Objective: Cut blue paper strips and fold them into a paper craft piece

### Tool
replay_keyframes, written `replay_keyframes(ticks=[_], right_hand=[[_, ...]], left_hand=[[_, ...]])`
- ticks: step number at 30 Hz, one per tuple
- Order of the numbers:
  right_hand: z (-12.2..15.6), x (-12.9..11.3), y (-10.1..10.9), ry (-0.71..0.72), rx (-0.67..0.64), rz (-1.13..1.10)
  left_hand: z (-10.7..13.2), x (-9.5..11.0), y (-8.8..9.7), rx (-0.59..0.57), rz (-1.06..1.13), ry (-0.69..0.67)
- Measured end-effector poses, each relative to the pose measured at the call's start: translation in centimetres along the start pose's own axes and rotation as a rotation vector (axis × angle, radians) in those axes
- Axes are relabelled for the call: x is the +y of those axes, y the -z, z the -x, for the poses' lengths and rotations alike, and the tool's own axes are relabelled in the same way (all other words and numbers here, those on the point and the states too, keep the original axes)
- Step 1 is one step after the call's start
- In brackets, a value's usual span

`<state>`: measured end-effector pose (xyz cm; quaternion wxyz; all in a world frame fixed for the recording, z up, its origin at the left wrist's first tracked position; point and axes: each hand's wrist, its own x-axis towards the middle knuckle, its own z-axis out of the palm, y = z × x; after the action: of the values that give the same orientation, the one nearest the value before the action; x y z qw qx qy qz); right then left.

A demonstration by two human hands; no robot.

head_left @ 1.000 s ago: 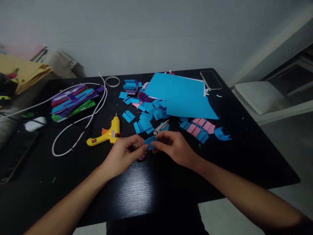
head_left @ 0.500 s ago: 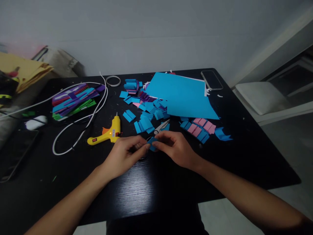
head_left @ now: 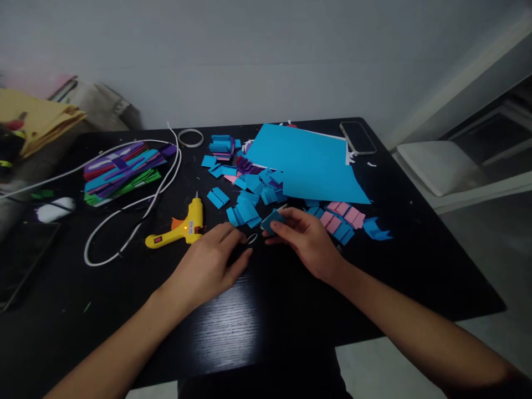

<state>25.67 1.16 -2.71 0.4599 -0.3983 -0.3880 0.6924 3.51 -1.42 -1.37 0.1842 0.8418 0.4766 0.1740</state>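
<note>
My right hand (head_left: 310,238) pinches a small folded piece of blue paper (head_left: 272,221) between thumb and fingers, just above the tabletop. To its left, my left hand (head_left: 216,257) has its thumb and fingers apart with nothing seen between them. Beside those fingertips shows a handle loop of the scissors (head_left: 252,239); most of the scissors is hidden behind the right hand and the paper it holds. Several folded blue paper pieces (head_left: 245,210) lie loose just beyond my hands. Joined pink and blue paper pieces (head_left: 343,221) rest right of my right hand.
A yellow glue gun (head_left: 189,224) lies left of my left hand, its light lit. Around it loops a white cable (head_left: 89,238). Large blue sheets (head_left: 307,160) cover the back middle. Bundled coloured strips (head_left: 124,172), a roll of tape (head_left: 190,138) and a phone (head_left: 357,137) also lie there.
My hands have parted. The left let go of the blue paper and opened; the right carried it slightly up and right, over the scissors.
</note>
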Motion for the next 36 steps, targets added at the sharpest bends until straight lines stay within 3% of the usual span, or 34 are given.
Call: replay_keyframes(ticks=[5,9,16,23,30,36], right_hand=[[-0.8,-0.2,0.6,0.003,0.159,-0.035],[-0.9,-0.5,0.6,0.025,0.208,-0.017],[-1.0,-1.0,0.5,0.198,0.338,-0.009],[-1.0,-0.8,0.6,0.221,0.313,0.031],[-0.6,-0.8,0.6,0.250,0.308,0.126],[-0.3,-1.1,0.4,0.239,0.274,0.157]], left_hand=[[0.1,0.5,-0.3,-0.101,-0.227,0.040],[-0.1,0.7,-0.5,-0.125,-0.332,0.097],[-0.2,-0.4,0.4,-0.069,0.058,0.203],[0.1,-1.0,1.4,0.029,0.332,0.267],[0.0,-0.1,2.4,-0.028,0.198,0.276],[-0.3,-0.2,2.1,-0.041,0.033,0.237]])
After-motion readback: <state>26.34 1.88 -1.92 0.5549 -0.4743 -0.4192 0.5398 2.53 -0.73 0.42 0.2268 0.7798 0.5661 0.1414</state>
